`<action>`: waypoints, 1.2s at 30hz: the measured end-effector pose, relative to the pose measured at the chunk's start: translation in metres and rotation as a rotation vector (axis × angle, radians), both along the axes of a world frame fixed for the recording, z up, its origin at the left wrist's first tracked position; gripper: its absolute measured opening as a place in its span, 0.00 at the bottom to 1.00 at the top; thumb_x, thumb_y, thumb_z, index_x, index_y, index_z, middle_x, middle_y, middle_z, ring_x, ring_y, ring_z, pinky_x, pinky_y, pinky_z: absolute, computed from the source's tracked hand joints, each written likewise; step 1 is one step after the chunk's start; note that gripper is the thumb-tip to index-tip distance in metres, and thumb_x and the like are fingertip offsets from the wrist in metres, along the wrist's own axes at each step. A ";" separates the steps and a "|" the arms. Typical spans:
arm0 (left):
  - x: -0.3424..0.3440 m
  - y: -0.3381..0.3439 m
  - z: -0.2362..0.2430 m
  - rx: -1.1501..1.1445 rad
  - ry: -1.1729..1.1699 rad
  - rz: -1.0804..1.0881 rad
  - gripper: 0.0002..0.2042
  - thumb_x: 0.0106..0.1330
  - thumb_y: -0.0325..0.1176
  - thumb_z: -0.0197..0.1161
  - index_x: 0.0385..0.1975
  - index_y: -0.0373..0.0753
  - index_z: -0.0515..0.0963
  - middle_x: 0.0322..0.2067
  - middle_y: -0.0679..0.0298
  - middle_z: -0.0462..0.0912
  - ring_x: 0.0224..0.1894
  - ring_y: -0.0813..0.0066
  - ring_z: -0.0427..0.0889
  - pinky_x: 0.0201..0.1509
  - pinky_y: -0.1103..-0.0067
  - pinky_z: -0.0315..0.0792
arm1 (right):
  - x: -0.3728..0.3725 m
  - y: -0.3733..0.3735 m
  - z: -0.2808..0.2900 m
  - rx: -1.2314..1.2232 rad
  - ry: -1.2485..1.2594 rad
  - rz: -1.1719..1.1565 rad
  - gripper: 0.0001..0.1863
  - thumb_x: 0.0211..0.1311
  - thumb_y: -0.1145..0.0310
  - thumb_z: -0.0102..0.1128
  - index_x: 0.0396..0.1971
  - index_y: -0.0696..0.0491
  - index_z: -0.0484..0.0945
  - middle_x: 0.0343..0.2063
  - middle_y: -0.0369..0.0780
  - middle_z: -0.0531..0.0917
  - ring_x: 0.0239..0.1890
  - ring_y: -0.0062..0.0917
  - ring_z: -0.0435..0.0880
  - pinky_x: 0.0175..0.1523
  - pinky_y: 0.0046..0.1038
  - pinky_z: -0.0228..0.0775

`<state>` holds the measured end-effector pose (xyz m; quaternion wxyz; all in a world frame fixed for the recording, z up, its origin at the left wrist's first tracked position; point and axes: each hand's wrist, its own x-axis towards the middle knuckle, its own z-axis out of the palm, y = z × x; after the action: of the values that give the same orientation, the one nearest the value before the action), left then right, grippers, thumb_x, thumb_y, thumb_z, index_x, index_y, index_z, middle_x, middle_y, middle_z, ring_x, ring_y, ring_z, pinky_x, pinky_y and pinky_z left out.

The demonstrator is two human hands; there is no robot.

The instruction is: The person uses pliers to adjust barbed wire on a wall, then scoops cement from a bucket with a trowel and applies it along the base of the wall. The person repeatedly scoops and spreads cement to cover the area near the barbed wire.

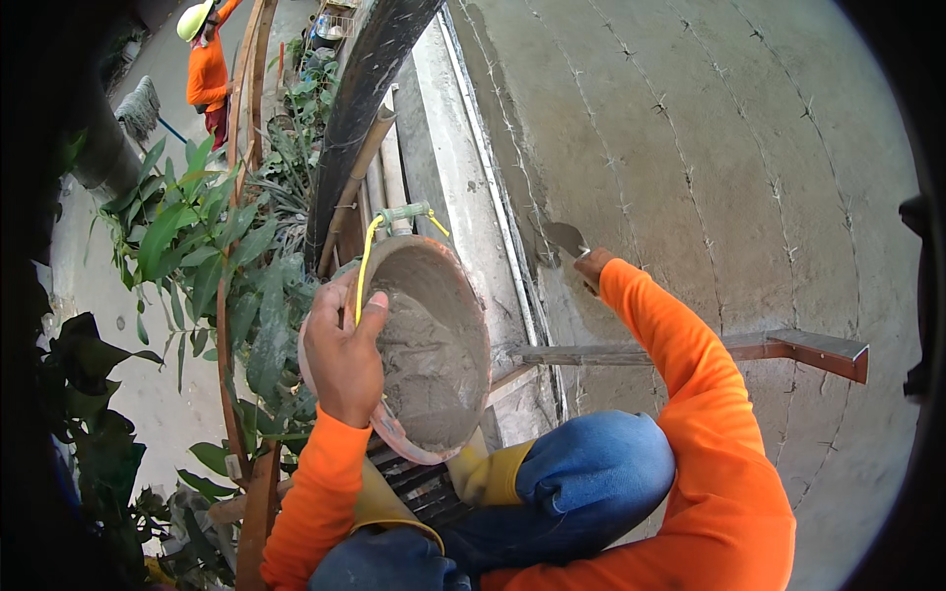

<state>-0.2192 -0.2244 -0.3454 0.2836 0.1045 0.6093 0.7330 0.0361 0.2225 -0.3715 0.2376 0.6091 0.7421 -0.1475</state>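
Note:
My left hand is closed at the near left rim of a round bucket, with its thumb beside the yellow cord tied as a handle. Wet grey mortar fills the bucket's lower part; its mouth is tilted toward me. Out to the right, my right hand grips a trowel, its handle mostly hidden by the fingers. The trowel's rounded metal blade lies against the grey plastered wall, near a strand of barbed wire.
Several barbed wire strands cross in front of the wall. A metal angle bar juts out right of my knee. Bamboo poles and a dark curved beam stand beyond the bucket. Leafy plants and a co-worker in orange are at left.

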 end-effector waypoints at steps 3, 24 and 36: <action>0.001 0.002 0.000 0.054 -0.040 -0.003 0.17 0.69 0.22 0.64 0.56 0.26 0.75 0.56 0.51 0.79 0.57 0.69 0.79 0.63 0.73 0.73 | 0.020 -0.010 -0.024 -0.083 -0.239 0.069 0.16 0.66 0.62 0.55 0.37 0.59 0.87 0.34 0.54 0.88 0.32 0.41 0.90 0.41 0.42 0.83; 0.001 0.002 0.000 0.027 0.007 -0.012 0.17 0.68 0.22 0.63 0.56 0.26 0.75 0.53 0.53 0.80 0.55 0.69 0.79 0.62 0.73 0.73 | -0.032 0.024 -0.008 -0.058 0.230 -0.304 0.20 0.74 0.58 0.54 0.35 0.63 0.78 0.23 0.43 0.79 0.21 0.32 0.79 0.26 0.39 0.73; 0.002 0.000 0.000 0.017 0.045 0.002 0.17 0.67 0.22 0.64 0.55 0.26 0.76 0.52 0.53 0.81 0.53 0.70 0.80 0.61 0.74 0.73 | -0.050 0.054 -0.005 -0.086 0.175 -0.245 0.24 0.76 0.53 0.53 0.30 0.62 0.76 0.21 0.43 0.78 0.16 0.32 0.78 0.23 0.40 0.74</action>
<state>-0.2172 -0.2242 -0.3453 0.2682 0.1226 0.6094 0.7360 -0.0142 0.2766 -0.3766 0.1781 0.6693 0.6730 -0.2596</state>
